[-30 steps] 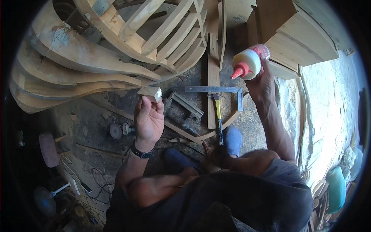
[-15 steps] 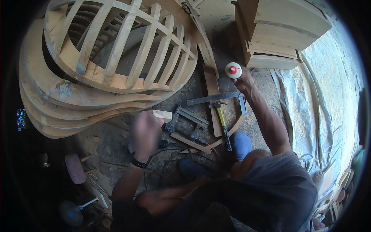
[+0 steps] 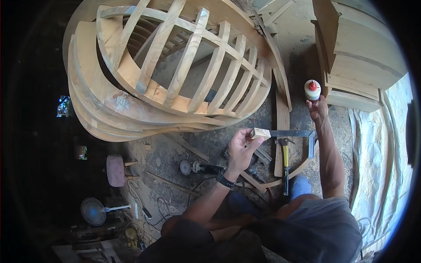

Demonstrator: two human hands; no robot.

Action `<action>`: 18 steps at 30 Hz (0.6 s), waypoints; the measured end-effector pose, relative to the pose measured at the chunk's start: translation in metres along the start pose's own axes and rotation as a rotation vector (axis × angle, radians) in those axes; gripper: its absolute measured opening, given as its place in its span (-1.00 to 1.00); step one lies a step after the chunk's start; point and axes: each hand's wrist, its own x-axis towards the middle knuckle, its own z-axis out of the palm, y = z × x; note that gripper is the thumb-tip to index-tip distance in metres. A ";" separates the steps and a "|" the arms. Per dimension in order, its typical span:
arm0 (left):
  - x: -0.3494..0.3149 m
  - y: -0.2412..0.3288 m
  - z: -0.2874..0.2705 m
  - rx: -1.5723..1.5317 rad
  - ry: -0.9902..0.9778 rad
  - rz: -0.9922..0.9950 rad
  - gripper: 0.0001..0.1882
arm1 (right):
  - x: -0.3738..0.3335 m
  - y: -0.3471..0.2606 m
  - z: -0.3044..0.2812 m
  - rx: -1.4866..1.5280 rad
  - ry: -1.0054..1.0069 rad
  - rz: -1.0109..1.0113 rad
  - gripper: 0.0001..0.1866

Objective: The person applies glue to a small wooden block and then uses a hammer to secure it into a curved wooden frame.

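Observation:
A small pale wooden block (image 3: pixel 261 133) is pinched between the thumb and fingers of my left hand (image 3: pixel 241 151), held up in front of me. My right hand (image 3: pixel 319 109) grips a white squeeze bottle (image 3: pixel 312 93) with a red cap, off to the right with the cap end up. Behind the block, a large metal square (image 3: pixel 291 133) reaches toward the right forearm. Below the square lies a hammer (image 3: pixel 286 162) with a yellow and black handle. My left hand partly hides a metal tool (image 3: pixel 263 155) on the floor.
A big curved, slatted wooden frame (image 3: pixel 193 65) fills the far left. At the far right stands a wooden cabinet-like piece (image 3: pixel 368 61), with pale sheeting (image 3: pixel 377 144) nearer me. An angle grinder (image 3: pixel 195 167), its cords, a pinkish stool (image 3: pixel 115 171) and a fan (image 3: pixel 93 211) are at left.
The view has swung, so the scene sits farther right and lower. My left hand has carried the block rightward and away from me, closer to the bottle. Both grips stay closed.

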 end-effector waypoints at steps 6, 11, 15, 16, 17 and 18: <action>-0.004 -0.017 0.022 -0.028 0.042 0.022 -0.65 | 0.005 0.004 -0.011 -0.019 0.055 0.017 -0.61; -0.003 -0.023 0.020 -0.092 0.088 0.035 -0.63 | -0.003 0.016 -0.014 -0.088 0.117 0.070 -0.63; 0.011 -0.015 0.017 -0.052 0.112 -0.016 -0.64 | -0.001 0.011 -0.024 -0.149 0.221 0.029 -0.66; 0.013 -0.016 0.013 -0.045 0.125 -0.004 -0.65 | -0.003 0.010 -0.026 -0.169 0.238 0.033 -0.66; 0.015 -0.014 0.009 -0.051 0.122 0.024 -0.66 | -0.007 0.011 -0.023 -0.182 0.254 0.038 -0.67; 0.018 -0.012 0.006 -0.056 0.117 0.052 -0.66 | -0.009 0.011 -0.019 -0.193 0.269 0.043 -0.67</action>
